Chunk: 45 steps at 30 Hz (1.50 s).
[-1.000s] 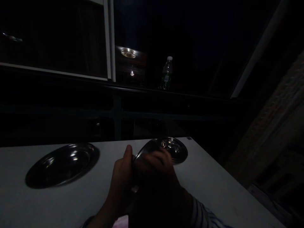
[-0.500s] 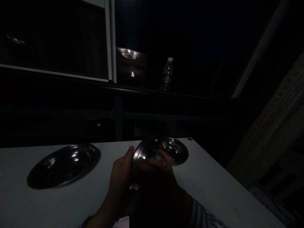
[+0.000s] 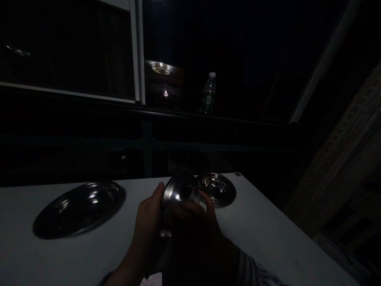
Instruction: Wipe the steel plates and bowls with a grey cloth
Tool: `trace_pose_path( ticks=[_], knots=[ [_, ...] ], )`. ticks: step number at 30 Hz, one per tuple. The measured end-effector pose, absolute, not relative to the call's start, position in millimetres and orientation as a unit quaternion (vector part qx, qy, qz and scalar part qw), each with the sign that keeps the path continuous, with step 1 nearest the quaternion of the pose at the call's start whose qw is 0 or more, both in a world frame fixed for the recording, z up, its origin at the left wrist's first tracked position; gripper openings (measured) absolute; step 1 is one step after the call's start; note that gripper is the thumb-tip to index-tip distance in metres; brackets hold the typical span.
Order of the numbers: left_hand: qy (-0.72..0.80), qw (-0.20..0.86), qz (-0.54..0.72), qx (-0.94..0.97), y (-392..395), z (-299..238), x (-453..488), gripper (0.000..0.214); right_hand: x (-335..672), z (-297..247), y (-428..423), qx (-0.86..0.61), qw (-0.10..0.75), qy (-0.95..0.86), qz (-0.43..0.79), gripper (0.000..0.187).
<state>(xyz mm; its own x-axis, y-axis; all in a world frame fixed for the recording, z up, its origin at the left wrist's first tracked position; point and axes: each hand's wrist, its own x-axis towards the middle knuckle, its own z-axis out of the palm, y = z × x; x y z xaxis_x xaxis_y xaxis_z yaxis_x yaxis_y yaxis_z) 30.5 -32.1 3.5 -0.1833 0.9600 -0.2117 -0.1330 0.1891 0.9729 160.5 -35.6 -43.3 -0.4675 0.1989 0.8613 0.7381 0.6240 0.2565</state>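
Observation:
The room is very dark. Both hands hold a small steel bowl (image 3: 178, 190) just above the white table (image 3: 268, 234), its shiny outside facing up and left. My left hand (image 3: 147, 222) grips it from the left with the thumb up against its rim. My right hand (image 3: 196, 222), in a striped sleeve, wraps over it from the right with fingers curled on top. A second small steel bowl (image 3: 218, 188) rests on the table right behind them.
A large oval steel plate (image 3: 79, 208) lies on the table to the left. A plastic water bottle (image 3: 208, 94) stands on the dark ledge behind. The table's right edge drops off into darkness.
The held bowl has been turned and tipped, so more of its rounded outside shows. Both hands shifted slightly left with it. The plate and the other bowl stayed put.

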Motion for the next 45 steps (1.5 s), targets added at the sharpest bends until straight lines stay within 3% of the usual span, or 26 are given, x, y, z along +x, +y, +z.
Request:
trace_pose_path(
  ticks=[3,8,15,21,28,35,41,45],
  knots=[
    [0.554,0.524,0.521,0.384,-34,6,32,0.044,171,-36,-31,-0.309,0.439,-0.786,-0.308,0.022],
    [0.545,0.544,0.506,0.388,-36,7,36,0.045,191,-25,-27,-0.439,0.473,-0.746,-0.166,0.031],
    [0.523,0.544,0.52,0.4,-34,4,35,0.044,168,-35,-38,-0.304,0.43,-0.798,-0.294,0.022],
    [0.504,0.544,0.523,0.421,-40,0,39,0.044,191,-18,-32,-0.421,0.473,-0.755,-0.169,0.028],
    [0.464,0.554,0.54,0.431,-37,-2,37,0.045,171,-29,-36,-0.285,0.428,-0.81,-0.282,0.021],
    [0.488,0.553,0.511,0.442,-37,-4,39,0.047,194,-15,-29,-0.467,0.46,-0.742,-0.138,0.031],
    [0.483,0.538,0.517,0.458,-37,-1,36,0.047,177,-23,-38,-0.313,0.426,-0.818,-0.228,0.028],
    [0.487,0.544,0.508,0.456,-36,-2,36,0.048,192,-21,-28,-0.379,0.47,-0.78,-0.165,0.028]
  ],
)
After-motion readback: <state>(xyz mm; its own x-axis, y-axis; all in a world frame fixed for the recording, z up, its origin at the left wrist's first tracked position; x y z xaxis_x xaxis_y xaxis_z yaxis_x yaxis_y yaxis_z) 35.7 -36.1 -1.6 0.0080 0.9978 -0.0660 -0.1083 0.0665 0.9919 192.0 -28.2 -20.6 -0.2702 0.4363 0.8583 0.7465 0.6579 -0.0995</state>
